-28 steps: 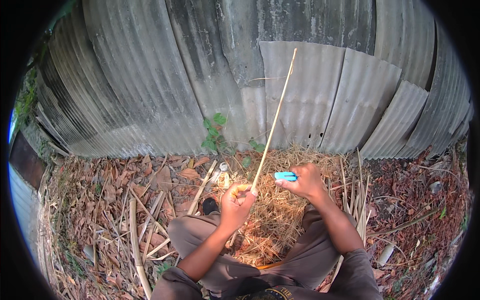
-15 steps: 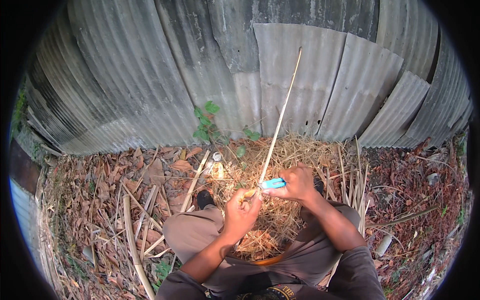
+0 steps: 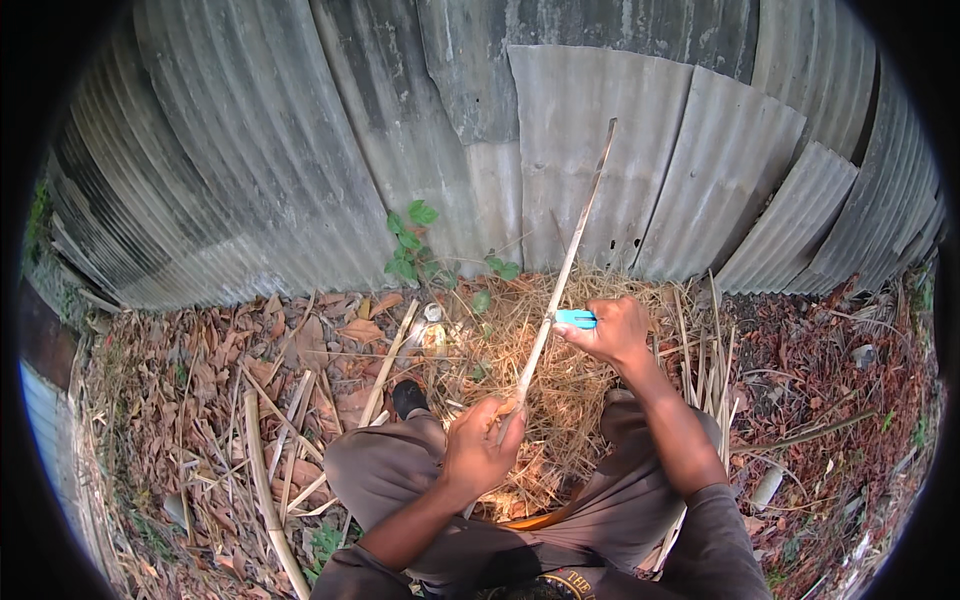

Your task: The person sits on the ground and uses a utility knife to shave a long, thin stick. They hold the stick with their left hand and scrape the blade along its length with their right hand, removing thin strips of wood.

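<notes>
My left hand (image 3: 478, 448) is closed round the lower part of a long, thin, pale wooden strip (image 3: 567, 262). The strip slants up and away from me toward the fence. My right hand (image 3: 617, 330) grips a light-blue utility knife (image 3: 577, 318). Its front end meets the strip about midway along; the blade itself is too small to make out. Below the strip, between my legs, lies a heap of straw-like shavings (image 3: 560, 415).
A corrugated metal fence (image 3: 250, 150) stands ahead. Dry leaves (image 3: 310, 345) and cut stalks (image 3: 268, 500) cover the ground at left; more pale strips (image 3: 690, 350) lie at right. A small green plant (image 3: 405, 250) grows by the fence. A whitish cylinder (image 3: 766, 490) lies far right.
My right hand has moved the knife up along the strip, away from my left hand. My left hand has dropped slightly nearer to me, and the strip's far end has come lower.
</notes>
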Motion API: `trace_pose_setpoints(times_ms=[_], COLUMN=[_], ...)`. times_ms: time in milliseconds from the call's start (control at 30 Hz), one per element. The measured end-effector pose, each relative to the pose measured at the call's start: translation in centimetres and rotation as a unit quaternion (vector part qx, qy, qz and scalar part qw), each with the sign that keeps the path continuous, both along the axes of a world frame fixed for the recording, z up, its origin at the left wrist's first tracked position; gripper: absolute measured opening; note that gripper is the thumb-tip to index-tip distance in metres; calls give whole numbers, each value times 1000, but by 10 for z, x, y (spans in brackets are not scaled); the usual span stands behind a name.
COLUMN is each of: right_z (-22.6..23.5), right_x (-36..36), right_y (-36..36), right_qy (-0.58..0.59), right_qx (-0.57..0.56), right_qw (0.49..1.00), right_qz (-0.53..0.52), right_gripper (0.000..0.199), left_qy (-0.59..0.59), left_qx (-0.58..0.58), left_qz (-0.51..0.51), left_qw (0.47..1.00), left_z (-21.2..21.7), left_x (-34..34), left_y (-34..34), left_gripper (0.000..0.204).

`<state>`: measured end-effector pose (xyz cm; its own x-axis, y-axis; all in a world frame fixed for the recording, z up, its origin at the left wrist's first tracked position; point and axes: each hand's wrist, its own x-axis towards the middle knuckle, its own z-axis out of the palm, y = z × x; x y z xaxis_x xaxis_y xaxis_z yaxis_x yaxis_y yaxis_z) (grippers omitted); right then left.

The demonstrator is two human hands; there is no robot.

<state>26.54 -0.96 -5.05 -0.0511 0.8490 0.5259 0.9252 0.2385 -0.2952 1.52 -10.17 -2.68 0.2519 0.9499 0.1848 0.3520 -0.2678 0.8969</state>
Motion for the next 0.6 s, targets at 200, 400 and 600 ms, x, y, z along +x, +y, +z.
trace_pose_setpoints(times_ms=[200,400,600], right_z=[5,-3,5], right_x=[-11,-12,12], right_y=[-11,-15,-2], right_qy=[13,-3,44], right_qx=[-12,72,-53], right_qw=[999,996,996], right_qz=[-33,52,-62], right_gripper=[70,69,74], left_qy=[-12,-7,53], left_qx=[-26,-3,-77], left_qz=[18,30,33], left_qw=[999,1000,995], left_z=[7,-5,-10], left_x=[-2,-16,-37], left_y=[-10,-43,-93], left_gripper=[15,18,17])
